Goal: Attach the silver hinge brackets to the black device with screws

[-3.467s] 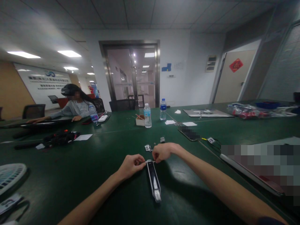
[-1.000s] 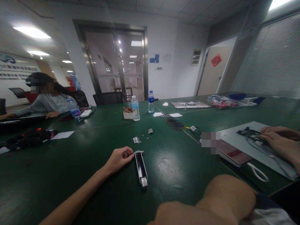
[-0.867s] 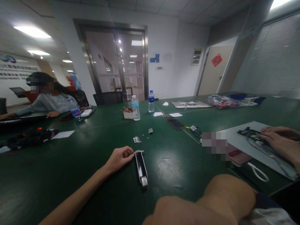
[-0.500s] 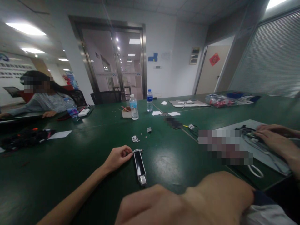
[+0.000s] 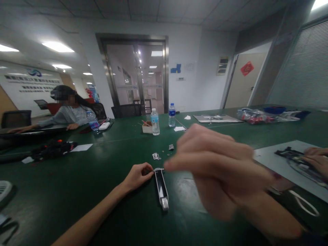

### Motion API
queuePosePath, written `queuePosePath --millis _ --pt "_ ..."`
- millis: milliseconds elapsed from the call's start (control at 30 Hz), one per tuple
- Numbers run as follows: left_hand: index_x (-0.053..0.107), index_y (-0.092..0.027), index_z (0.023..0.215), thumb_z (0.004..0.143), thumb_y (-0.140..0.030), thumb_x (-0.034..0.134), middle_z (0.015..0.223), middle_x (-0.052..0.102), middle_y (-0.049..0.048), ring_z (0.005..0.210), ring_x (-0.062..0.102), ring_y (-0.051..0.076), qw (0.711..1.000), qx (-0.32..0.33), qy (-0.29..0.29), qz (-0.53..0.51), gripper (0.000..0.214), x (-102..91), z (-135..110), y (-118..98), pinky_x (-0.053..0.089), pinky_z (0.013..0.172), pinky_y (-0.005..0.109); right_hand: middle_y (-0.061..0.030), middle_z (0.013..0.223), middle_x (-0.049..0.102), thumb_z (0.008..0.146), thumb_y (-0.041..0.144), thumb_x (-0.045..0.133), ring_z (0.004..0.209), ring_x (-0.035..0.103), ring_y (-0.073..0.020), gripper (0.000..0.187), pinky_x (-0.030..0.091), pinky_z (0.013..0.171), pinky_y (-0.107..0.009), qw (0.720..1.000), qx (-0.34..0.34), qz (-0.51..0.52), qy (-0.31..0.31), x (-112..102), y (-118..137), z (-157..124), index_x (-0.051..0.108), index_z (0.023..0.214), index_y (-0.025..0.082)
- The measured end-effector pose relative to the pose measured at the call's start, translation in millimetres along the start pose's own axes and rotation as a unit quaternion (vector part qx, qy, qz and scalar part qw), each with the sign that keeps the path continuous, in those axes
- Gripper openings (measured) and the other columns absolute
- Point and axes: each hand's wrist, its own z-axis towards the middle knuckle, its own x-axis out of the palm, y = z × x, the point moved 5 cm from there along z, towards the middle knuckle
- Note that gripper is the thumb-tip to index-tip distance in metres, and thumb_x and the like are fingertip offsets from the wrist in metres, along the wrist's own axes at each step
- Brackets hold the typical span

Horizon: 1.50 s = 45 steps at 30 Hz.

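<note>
A slim, long device (image 5: pixel 161 191) with a white rim, a glossy black face and a silver block at its near end lies on the green table. My left hand (image 5: pixel 140 175) has its fingers curled and pinched at the far left corner of this device. A small thin piece crosses that far end. My right hand (image 5: pixel 217 164), blurred and close to the camera, has its fingers folded together, and its fingertips point at the far end from the right side. What they hold, if anything, is hidden. Just beyond lie a small white plate-like part (image 5: pixel 155 156) and a grey metal part (image 5: pixel 171 147).
Farther back stand two water bottles (image 5: pixel 155 123) (image 5: pixel 172 116) and a small box (image 5: pixel 147 128). A grey board (image 5: pixel 266 152) with another person's hands (image 5: pixel 317 159) is at right. A person (image 5: pixel 74 112) sits at left near black gear (image 5: pixel 51 148).
My right hand has risen from the near edge up to the device's far end. The left hand stays at the device's corner. The view has shifted left and tilted up a little.
</note>
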Motion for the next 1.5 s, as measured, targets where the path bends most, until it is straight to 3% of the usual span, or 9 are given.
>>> queuePosePath --millis 133,200,300,400,500,700,800,967,1500 --pt "0.065 -0.014 0.089 0.081 -0.035 0.056 0.073 0.062 0.0001 0.060 0.049 0.012 1.000 0.020 0.002 0.013 0.024 0.5 0 -1 0.039 0.056 0.022 -0.0046 0.083 0.065 0.082 0.016 0.042 0.073 0.059 -0.0136 0.025 0.045 0.068 -0.028 0.975 0.129 -0.081 0.161 61 -69 17 0.065 0.090 0.016" --pt "0.065 -0.014 0.091 0.081 -0.036 0.055 0.074 0.062 0.0002 0.060 0.049 0.012 1.000 0.017 0.008 0.017 0.026 1.3 0 1 0.039 0.055 0.021 -0.0052 0.084 0.067 0.079 0.018 0.046 0.076 0.061 -0.0163 0.024 0.045 0.068 -0.027 0.917 0.222 -0.114 0.311 97 -116 -5 0.067 0.092 0.018" --pt "0.064 -0.014 0.092 0.082 -0.039 0.055 0.075 0.061 0.0003 0.061 0.049 0.012 1.000 0.014 0.014 0.015 0.028 1.9 0 3 0.039 0.054 0.021 -0.0108 0.093 0.068 0.079 0.030 0.052 0.082 0.064 -0.0223 0.026 0.045 0.065 -0.028 0.796 0.333 -0.132 0.487 144 -168 -50 0.069 0.095 0.018" --pt "0.064 -0.015 0.091 0.082 -0.038 0.055 0.077 0.062 0.0005 0.062 0.050 0.012 1.000 0.016 0.013 0.012 0.027 2.0 0 4 0.040 0.056 0.021 -0.0155 0.103 0.066 0.078 0.047 0.055 0.089 0.064 -0.0256 0.041 0.047 0.065 -0.028 0.725 0.394 -0.126 0.551 178 -188 -76 0.069 0.099 0.015" --pt "0.064 -0.014 0.091 0.083 -0.036 0.055 0.076 0.061 0.0000 0.062 0.050 0.011 1.000 0.021 0.011 0.009 0.025 1.5 -1 2 0.040 0.055 0.021 -0.0159 0.103 0.067 0.075 0.049 0.058 0.087 0.065 -0.0257 0.044 0.048 0.064 -0.028 0.693 0.421 -0.114 0.574 198 -191 -84 0.069 0.098 0.013" --pt "0.064 -0.013 0.091 0.083 -0.035 0.055 0.076 0.060 -0.0001 0.061 0.049 0.011 1.000 0.008 0.018 0.010 0.025 0.4 -2 -2 0.039 0.054 0.021 -0.0138 0.091 0.070 0.067 0.038 0.068 0.082 0.066 -0.0240 0.033 0.049 0.068 -0.028 0.672 0.454 -0.113 0.575 208 -193 -84 0.071 0.090 0.014" --pt "0.064 -0.013 0.091 0.083 -0.036 0.054 0.076 0.060 0.0002 0.061 0.049 0.011 1.000 0.009 0.017 0.012 0.025 0.5 -2 -2 0.040 0.055 0.021 -0.0158 0.101 0.068 0.066 0.034 0.071 0.090 0.065 -0.0250 0.037 0.049 0.071 -0.028 0.684 0.451 -0.123 0.560 209 -195 -82 0.070 0.097 0.014" --pt "0.064 -0.014 0.090 0.083 -0.035 0.055 0.075 0.060 0.0001 0.061 0.049 0.011 1.000 0.015 0.012 0.012 0.024 2.5 -1 2 0.040 0.055 0.021 -0.0088 0.105 0.067 0.066 0.027 0.071 0.090 0.065 -0.0218 0.032 0.049 0.068 -0.024 0.718 0.417 -0.084 0.551 212 -193 -79 0.070 0.097 0.022" --pt "0.064 -0.014 0.091 0.083 -0.035 0.055 0.073 0.060 0.0000 0.060 0.049 0.011 1.000 0.007 0.017 0.023 0.025 2.8 0 2 0.039 0.054 0.021 -0.0129 0.099 0.069 0.064 0.034 0.068 0.085 0.065 -0.0232 0.035 0.050 0.064 -0.026 0.721 0.393 -0.042 0.569 219 -190 -84 0.071 0.092 0.015"
